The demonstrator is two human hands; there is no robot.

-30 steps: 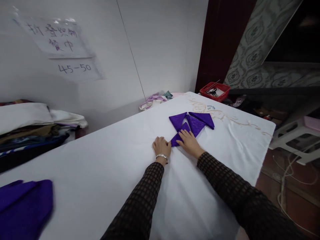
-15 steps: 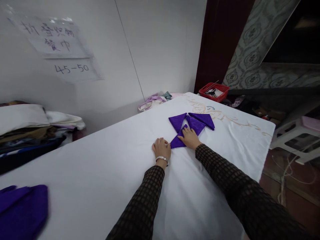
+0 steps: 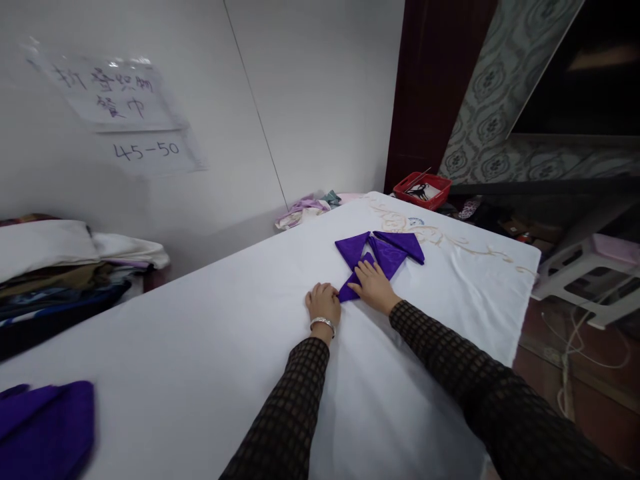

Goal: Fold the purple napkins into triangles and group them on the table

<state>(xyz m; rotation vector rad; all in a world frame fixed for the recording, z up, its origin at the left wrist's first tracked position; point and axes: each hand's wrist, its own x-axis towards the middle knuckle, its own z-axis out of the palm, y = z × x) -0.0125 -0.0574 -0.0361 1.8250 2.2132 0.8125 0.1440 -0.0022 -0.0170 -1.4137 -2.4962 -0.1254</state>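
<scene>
Purple, shiny fabric napkin with angular folds (image 3: 391, 257): on the far right part of the white-cloth-covered desk (image 3: 215, 340), lying flat. Pointed flaps fan out on its far side, left and right; a narrow near fold (image 3: 347, 293) runs toward the left hand. Cannot tell whether all the purple parts are 1 piece.

Change over the last 0.5 s: right hand (image 3: 375, 287) reaches out flatter across the near fold; its fingers, bunched a moment ago, now lie longer and a little apart, resting on the fabric, not clamped. Left hand (image 3: 324, 303), silver bracelet (image 3: 323, 323) at the wrist, stays at the fold's left tip, thumb side touching or just beside it. Cannot tell whether its fingers pinch the tip; the contact is hidden.

Far flaps keep their layout. My reading: the right hand is pressing or smoothing layers, the left steadying the tip; the shape is no further altered for now.

View tips slightly; the whole scene sits lower. Near left edge: loose purple fabric piece (image 3: 47, 427), well apart from the hands. Far right: red plastic basket (image 3: 434, 198), beyond the desk's edge.
</scene>
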